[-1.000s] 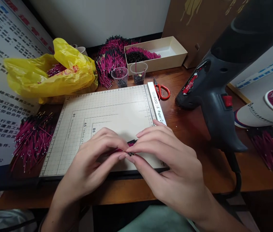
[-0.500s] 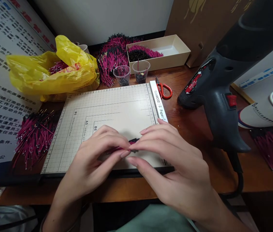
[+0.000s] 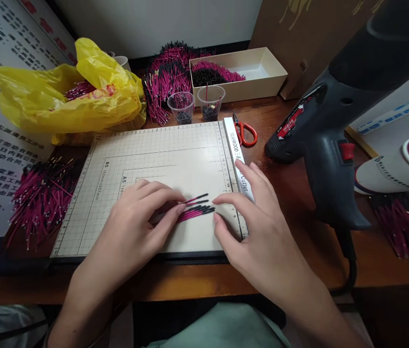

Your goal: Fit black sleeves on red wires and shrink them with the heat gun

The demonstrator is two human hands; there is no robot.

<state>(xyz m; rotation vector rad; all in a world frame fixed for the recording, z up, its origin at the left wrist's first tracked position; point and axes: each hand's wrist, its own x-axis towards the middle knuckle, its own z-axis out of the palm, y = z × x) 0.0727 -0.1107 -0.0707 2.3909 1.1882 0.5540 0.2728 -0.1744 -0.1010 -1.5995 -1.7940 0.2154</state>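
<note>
A small bunch of short magenta wires (image 3: 194,212) with black sleeved ends lies on the cream paper cutter board (image 3: 197,169), the sleeved ends towards the right. My left hand (image 3: 142,212) is closed, thumb and forefinger pinched on thin magenta wires; one of them sticks out a little above the rest. Its other fingers are curled and hide the wires' left ends. My right hand (image 3: 253,212) is open just right of the black tips, thumb and forefinger apart with nothing visible between them.
Behind the board stand two clear plastic cups (image 3: 210,104), a cardboard tray (image 3: 262,77) of wires and orange-handled scissors (image 3: 247,135). A yellow bag (image 3: 91,111) and a wire pile (image 3: 43,198) are left. A dark heat gun (image 3: 327,140) and paper cup (image 3: 388,169) are right.
My right hand has drawn away to the right, its thumb and forefinger now apart. The black wire ends, mostly covered before, now show between the hands. The view has shifted slightly.
</note>
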